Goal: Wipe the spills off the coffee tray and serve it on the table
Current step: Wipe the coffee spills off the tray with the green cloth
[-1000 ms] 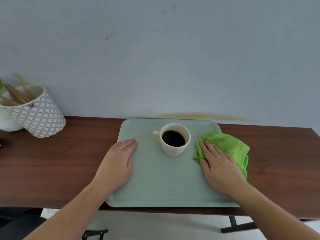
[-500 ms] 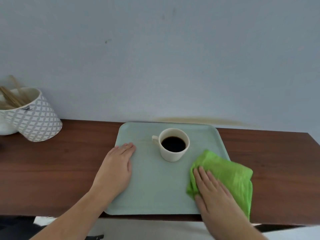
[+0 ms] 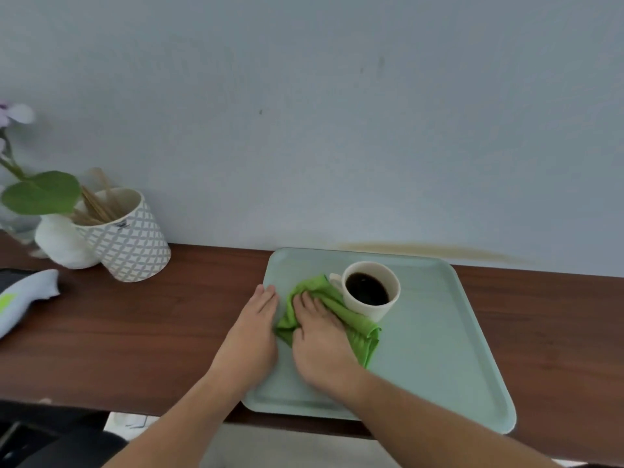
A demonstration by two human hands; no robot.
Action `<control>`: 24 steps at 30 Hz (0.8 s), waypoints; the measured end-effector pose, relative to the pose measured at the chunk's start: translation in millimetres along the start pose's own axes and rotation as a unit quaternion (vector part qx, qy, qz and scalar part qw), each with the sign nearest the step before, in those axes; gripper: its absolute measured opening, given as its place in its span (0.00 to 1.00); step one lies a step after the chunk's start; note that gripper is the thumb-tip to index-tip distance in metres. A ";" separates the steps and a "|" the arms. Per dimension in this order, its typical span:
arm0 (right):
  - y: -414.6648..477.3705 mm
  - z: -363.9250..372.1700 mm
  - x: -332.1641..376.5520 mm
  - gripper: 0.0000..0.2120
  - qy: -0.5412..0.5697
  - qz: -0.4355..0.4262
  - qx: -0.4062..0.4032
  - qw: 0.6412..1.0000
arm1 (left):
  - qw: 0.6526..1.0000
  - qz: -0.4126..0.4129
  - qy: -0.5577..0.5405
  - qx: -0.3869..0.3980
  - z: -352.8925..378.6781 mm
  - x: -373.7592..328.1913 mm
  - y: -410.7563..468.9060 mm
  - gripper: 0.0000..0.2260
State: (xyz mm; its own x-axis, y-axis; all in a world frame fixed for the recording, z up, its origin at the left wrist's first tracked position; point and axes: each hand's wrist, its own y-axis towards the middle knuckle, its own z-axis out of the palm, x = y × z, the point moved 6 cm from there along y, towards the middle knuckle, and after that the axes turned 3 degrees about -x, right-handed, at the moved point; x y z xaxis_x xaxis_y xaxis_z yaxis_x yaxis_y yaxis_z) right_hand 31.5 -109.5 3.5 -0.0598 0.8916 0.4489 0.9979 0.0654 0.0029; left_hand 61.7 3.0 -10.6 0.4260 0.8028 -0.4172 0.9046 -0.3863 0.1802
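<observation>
A pale green tray (image 3: 439,349) lies on the dark wooden table (image 3: 135,332), its front edge overhanging the table's edge. A white cup of black coffee (image 3: 369,292) stands on the tray's far part. My right hand (image 3: 320,342) presses flat on a crumpled green cloth (image 3: 358,329) on the tray's left part, and the cloth touches the cup's base. My left hand (image 3: 253,332) lies flat with fingers together on the tray's left rim, right beside my right hand.
A patterned white pot (image 3: 128,241) with wooden sticks stands at the back left by a white vase (image 3: 60,244) with a green leaf. A grey and green cloth item (image 3: 20,298) lies at the far left. The wall runs just behind the tray.
My right hand has slid the green cloth from the tray's right side across to its left part beside the cup. The view has shifted left. My left hand keeps its place on the rim.
</observation>
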 end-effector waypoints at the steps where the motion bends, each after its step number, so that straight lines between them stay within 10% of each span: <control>1: 10.3 -0.7 0.1 0.30 0.000 0.008 -0.003 1.000 | 1.000 0.016 0.009 -0.010 -0.7 -1.0 -1.1 0.27; 13: 84.7 -6.3 11.7 0.31 -0.018 0.049 0.046 0.998 | 0.996 0.013 0.083 -0.006 -9.3 -14.2 -5.2 0.30; 24: -90.8 -6.5 -37.1 0.31 0.021 -0.104 0.098 0.989 | 0.997 -0.027 0.069 -0.035 -1.6 0.0 -1.9 0.36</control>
State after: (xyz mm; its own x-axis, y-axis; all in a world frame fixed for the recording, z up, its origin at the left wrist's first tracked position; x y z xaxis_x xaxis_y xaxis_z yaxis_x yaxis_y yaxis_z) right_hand -56.7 -151.5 -7.6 -0.2580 0.8301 0.4944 0.9393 0.3352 -0.0726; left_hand 60.0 4.4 -9.5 0.3701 0.8781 -0.3032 0.9233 -0.3114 0.2249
